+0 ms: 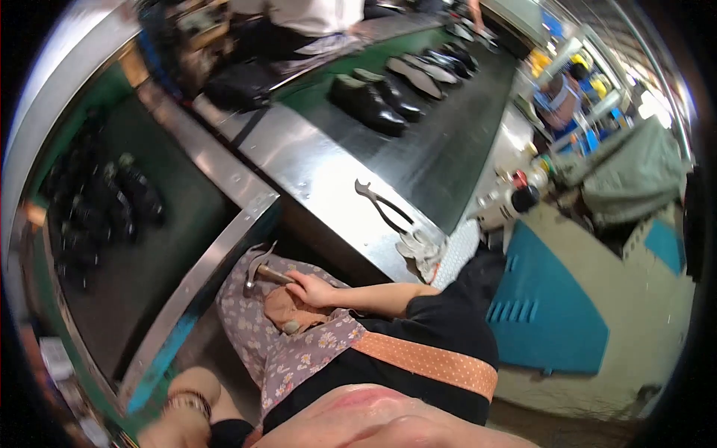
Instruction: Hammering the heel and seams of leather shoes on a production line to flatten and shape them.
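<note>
My right hand [312,290] is closed round the wooden handle of a hammer [258,267], its metal head pointing left above my flowered apron [287,366]. Below the hand, an orange-tan cloth patch or pocket [291,310] shows on the apron. At the lower left my left hand [168,431], below a beaded bracelet, is smeared by motion; its fingers cannot be made out. Dark-handled pincers [385,205] lie on the metal edge of the bench ahead, beside a crumpled whitish glove or cloth [422,250].
Several black shoes [373,104] and pale soles stand along the green-black conveyor [448,149]. More dark shoes [119,194] sit on the left belt [172,261]. A person in white [314,15] works across the line. A teal panel [553,306] and draped grey-green cloth [635,175] are at right.
</note>
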`<act>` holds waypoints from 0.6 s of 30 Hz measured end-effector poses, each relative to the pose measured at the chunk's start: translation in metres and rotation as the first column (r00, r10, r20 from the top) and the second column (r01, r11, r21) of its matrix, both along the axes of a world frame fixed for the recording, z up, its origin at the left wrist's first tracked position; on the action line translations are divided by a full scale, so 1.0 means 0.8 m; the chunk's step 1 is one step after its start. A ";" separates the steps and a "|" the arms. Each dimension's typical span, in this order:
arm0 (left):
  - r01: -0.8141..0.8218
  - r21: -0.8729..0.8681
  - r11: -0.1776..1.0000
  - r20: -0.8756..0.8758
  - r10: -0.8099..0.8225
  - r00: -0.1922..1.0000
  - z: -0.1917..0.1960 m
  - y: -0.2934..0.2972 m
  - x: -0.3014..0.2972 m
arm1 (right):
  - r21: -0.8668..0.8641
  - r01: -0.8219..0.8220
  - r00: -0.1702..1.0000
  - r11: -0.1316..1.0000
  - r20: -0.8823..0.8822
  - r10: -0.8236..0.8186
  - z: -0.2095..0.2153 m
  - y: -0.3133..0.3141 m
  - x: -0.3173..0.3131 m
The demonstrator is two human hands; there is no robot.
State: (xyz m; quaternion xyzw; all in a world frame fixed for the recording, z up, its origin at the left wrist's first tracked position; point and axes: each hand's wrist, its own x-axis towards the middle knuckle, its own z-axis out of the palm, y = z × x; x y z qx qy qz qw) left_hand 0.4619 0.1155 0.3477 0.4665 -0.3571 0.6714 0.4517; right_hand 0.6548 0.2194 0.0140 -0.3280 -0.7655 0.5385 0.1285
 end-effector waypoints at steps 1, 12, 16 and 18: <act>-0.062 -0.027 0.998 0.006 0.062 0.998 -0.001 -0.034 -0.010 | 0.064 -0.022 1.000 0.998 -0.018 0.023 -0.012 -0.005 -0.009; -0.295 -0.688 0.663 0.002 0.408 0.913 -0.096 -0.009 -0.061 | 0.141 -0.037 0.999 0.989 0.019 0.034 -0.013 -0.003 -0.004; -0.402 -0.691 0.601 -0.080 0.489 0.869 -0.097 -0.020 -0.060 | 0.065 -0.028 0.997 0.998 0.069 0.023 -0.003 -0.007 -0.008; -0.451 -0.665 0.595 -0.145 0.490 0.860 -0.097 -0.024 -0.059 | 0.094 -0.017 0.999 0.995 0.037 0.013 -0.011 -0.005 -0.005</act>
